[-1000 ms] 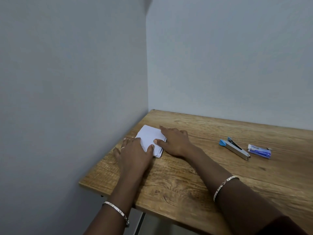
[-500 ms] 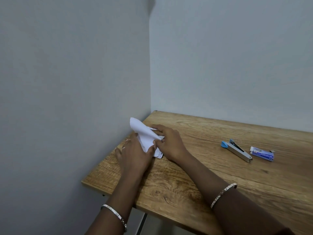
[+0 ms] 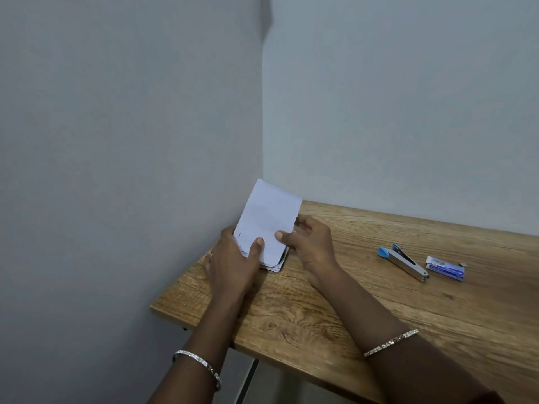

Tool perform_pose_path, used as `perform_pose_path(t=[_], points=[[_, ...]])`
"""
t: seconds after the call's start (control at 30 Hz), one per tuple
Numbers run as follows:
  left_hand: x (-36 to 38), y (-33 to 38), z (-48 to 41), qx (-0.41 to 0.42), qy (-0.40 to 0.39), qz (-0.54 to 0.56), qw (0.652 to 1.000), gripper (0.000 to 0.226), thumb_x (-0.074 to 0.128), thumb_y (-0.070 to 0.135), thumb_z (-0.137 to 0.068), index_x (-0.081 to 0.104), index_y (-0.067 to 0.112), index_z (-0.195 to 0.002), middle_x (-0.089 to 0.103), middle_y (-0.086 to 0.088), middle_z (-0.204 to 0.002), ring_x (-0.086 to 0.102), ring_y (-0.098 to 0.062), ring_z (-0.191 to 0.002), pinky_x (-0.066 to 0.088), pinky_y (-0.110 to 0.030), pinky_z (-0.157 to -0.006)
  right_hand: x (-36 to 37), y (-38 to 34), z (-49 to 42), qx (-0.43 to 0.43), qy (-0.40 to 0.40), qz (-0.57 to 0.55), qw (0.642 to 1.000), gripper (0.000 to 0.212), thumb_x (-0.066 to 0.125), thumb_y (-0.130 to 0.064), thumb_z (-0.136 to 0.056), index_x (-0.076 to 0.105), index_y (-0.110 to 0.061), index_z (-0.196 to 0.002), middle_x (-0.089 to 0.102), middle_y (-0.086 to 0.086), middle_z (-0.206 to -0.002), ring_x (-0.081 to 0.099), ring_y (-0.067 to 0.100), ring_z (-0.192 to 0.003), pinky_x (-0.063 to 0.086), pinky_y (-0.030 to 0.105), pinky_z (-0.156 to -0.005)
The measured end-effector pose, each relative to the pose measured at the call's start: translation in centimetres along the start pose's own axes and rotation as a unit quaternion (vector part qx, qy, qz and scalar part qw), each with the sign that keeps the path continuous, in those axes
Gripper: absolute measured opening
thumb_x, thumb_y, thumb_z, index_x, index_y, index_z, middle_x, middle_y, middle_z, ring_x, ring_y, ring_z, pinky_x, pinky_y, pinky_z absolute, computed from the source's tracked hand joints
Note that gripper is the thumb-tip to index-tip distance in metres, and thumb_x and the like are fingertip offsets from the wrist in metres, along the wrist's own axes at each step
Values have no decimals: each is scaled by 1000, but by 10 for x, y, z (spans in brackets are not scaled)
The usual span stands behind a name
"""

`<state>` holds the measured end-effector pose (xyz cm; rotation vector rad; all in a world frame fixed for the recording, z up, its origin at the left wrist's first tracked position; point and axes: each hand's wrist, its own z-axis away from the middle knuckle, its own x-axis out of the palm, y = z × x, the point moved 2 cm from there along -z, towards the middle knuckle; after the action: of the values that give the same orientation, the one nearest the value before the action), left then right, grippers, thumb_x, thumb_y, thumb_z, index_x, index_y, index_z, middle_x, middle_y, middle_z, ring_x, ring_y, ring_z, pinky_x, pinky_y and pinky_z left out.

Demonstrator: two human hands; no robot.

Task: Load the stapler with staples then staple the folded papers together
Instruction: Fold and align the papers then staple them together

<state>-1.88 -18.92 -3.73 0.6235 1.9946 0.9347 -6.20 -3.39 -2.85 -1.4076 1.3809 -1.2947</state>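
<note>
A stack of folded white papers (image 3: 267,221) stands tilted up on its lower edge at the table's left end. My left hand (image 3: 233,266) grips its left side with the thumb across the front. My right hand (image 3: 309,243) holds its right edge, thumb on the front sheet. A silver stapler (image 3: 405,262) with a blue end lies open on the table to the right, apart from both hands. Just right of it lies a small blue and white staple box (image 3: 444,268).
The wooden table (image 3: 335,310) sits in a corner, with grey walls directly to the left and behind. Its front edge runs diagonally from the lower left. A metal table leg (image 3: 246,380) shows below the edge.
The papers lay flat under both hands one second ago. Both hands have since lifted the stack's far end so that it stands tilted up on the table.
</note>
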Motion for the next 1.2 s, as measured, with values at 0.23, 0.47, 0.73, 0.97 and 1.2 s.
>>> perform_pose_path(t=[0.23,0.47,0.73,0.97,1.2], points=[[-6,6,2,44,72,52,995,35,69,29,-90,62,10,-119,71,-8,-118,64,-28,-109,53,-48,-94,-11,-6,-2,-20,-7,-44,999,11,80,-9,-85,76,-4,-93,81,14,-92,77,35,-92,62,47,-78],[-5,22,6,133,117,74,981,14,66,15,-90,66,14,-104,71,3,-102,65,-21,-100,50,-34,-84,-55,-26,4,-50,17,-20,998,11,76,-14,-89,76,-7,-98,82,9,-92,78,28,-88,62,46,-77],[58,100,-10,32,-169,276,946,25,64,41,-94,68,20,-109,72,4,-106,69,-14,-99,59,-33,-83,-136,-58,6,-85,42,30,995,7,75,-14,-90,75,-10,-96,82,8,-91,79,25,-85,63,33,-66],[119,137,-7,36,-268,333,903,13,70,17,-92,73,7,-101,75,-23,-99,73,-36,-96,59,-53,-86,-192,-53,2,-65,96,8,993,14,76,-14,-89,73,-6,-100,81,11,-92,79,27,-84,62,35,-60],[155,141,-12,58,-286,336,896,15,73,10,-89,75,3,-103,76,-24,-97,74,-37,-95,61,-48,-83,-220,-52,-17,-61,110,41,991,21,76,-17,-89,68,-20,-109,82,6,-89,79,22,-83,64,37,-64]])
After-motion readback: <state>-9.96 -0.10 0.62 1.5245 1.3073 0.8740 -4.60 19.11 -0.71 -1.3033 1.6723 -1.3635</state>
